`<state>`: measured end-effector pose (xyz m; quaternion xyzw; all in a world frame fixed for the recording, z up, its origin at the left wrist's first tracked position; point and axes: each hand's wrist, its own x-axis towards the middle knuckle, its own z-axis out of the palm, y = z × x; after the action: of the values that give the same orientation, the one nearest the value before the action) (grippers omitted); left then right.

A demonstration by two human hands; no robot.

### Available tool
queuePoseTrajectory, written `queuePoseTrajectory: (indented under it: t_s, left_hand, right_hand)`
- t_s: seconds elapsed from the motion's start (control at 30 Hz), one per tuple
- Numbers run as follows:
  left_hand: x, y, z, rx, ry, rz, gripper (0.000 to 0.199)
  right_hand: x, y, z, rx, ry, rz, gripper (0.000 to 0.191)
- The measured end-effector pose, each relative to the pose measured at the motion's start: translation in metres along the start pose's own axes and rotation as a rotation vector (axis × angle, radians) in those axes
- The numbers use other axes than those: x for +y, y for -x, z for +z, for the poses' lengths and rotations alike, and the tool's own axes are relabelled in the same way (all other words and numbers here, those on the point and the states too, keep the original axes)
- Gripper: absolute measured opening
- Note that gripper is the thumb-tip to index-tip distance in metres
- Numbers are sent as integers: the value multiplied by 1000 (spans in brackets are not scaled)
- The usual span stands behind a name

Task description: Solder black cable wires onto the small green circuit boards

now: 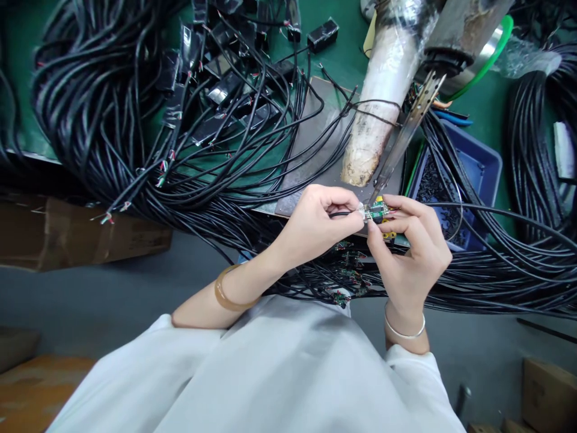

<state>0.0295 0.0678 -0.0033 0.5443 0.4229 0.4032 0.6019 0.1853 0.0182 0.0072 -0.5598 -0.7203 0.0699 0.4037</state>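
Between the thumb and fingers of my left hand (322, 222) is the end of a black cable (339, 214). My right hand (412, 246) pinches a small green circuit board (377, 210) with metal pins along its edge. Cable end and board meet between my fingertips; the fine wires there are too small to make out. Just above them points the tip of a soldering iron (406, 135), fixed in a holder and slanting down from the upper right. Beside the iron is a pale fume pipe (376, 114) wrapped in plastic.
Bundles of black cables (103, 90) cover the left of the green bench (342, 57), with several black-wrapped modules (322, 35). A blue tray (489, 159) holds small black scraps. More cables (505, 276) run along the right front edge. Cardboard boxes (85, 231) stand below.
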Motion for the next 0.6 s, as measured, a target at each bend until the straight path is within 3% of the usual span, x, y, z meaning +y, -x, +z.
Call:
queuePoseTrajectory:
  t_s: [0.37,0.5,0.6]
  left_hand:
    - [-3,2,-3,-74,9,-50,15]
    - [-8,7,-2,-119,-19,-50,16]
    - [-12,17,0,-95,-170,28,14]
  right_hand:
    - [1,5,0,-19,23,-50,14]
    - [5,6,-3,-67,91,19,7]
    - [7,6,-10,-125,111,91,5]
